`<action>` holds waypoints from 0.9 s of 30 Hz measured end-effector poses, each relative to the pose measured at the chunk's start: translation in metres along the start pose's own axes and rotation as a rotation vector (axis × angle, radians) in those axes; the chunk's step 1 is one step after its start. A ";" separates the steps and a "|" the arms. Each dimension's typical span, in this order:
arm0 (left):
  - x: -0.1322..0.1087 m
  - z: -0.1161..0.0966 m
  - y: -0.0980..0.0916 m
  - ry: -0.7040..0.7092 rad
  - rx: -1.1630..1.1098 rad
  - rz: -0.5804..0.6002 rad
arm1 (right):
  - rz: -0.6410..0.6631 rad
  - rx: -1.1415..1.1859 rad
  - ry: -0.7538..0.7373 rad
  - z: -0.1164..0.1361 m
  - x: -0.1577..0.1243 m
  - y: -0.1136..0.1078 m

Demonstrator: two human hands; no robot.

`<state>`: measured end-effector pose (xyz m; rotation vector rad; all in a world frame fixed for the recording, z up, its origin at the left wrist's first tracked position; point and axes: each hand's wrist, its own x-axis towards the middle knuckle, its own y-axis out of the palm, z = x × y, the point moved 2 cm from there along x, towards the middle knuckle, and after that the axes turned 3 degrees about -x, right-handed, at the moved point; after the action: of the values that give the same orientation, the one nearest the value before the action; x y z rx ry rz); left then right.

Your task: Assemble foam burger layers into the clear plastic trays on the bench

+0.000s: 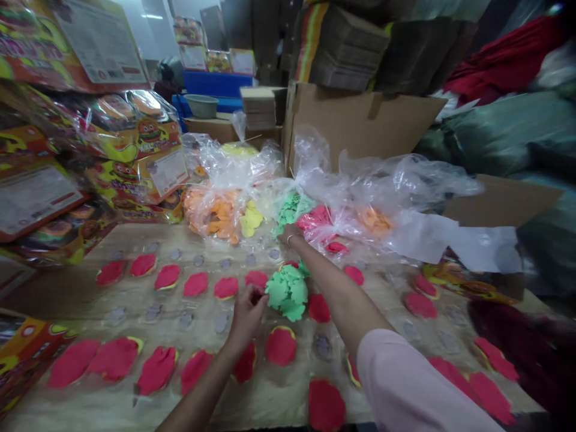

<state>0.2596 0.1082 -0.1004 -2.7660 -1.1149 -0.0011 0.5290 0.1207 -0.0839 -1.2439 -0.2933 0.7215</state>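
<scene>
My left hand is pinched at the left edge of a bunch of thin green lettuce-shaped pieces over the middle of the table. Farther forward, my right hand reaches to an open clear plastic bag of the same green pieces. Its fingers are mostly hidden by the hand itself and the bag. Around both hands lie rows of flat red pieces on clear plastic, several with yellow edges showing beneath. Small grey shapes in clear plastic lie between the rows.
Bags of orange pieces, yellow pieces and red pieces line the table's back. Burger-printed packages are stacked high at left. Behind stands a large cardboard box. White paper lies at right, near dark red cloth.
</scene>
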 end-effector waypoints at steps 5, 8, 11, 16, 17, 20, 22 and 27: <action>0.007 0.009 -0.009 -0.091 -0.041 -0.074 | -0.126 0.259 -0.001 -0.011 -0.006 -0.008; 0.002 -0.002 -0.011 -0.048 -0.002 -0.142 | -0.176 0.433 -0.070 -0.018 -0.032 -0.022; -0.003 -0.022 -0.009 -0.103 -0.127 -0.104 | -0.118 0.614 -0.173 -0.014 -0.077 -0.023; -0.008 -0.041 -0.017 -0.565 -0.705 -0.024 | -0.001 0.982 -0.459 0.020 -0.165 0.000; -0.011 -0.042 -0.024 -0.595 -0.723 -0.025 | -0.063 0.940 -0.502 0.026 -0.181 0.003; -0.033 -0.041 -0.050 -0.604 -0.681 0.018 | -0.080 0.757 -0.763 0.044 -0.223 0.010; -0.055 -0.036 -0.067 -0.580 -0.668 0.015 | 0.064 0.737 -0.871 0.048 -0.244 0.019; -0.104 -0.016 -0.079 -0.292 -0.194 0.070 | 0.439 0.999 -0.522 0.037 -0.271 0.063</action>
<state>0.1312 0.0899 -0.0794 -3.0511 -1.1351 0.3302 0.2844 -0.0160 -0.0835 -0.1405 -0.0448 1.3550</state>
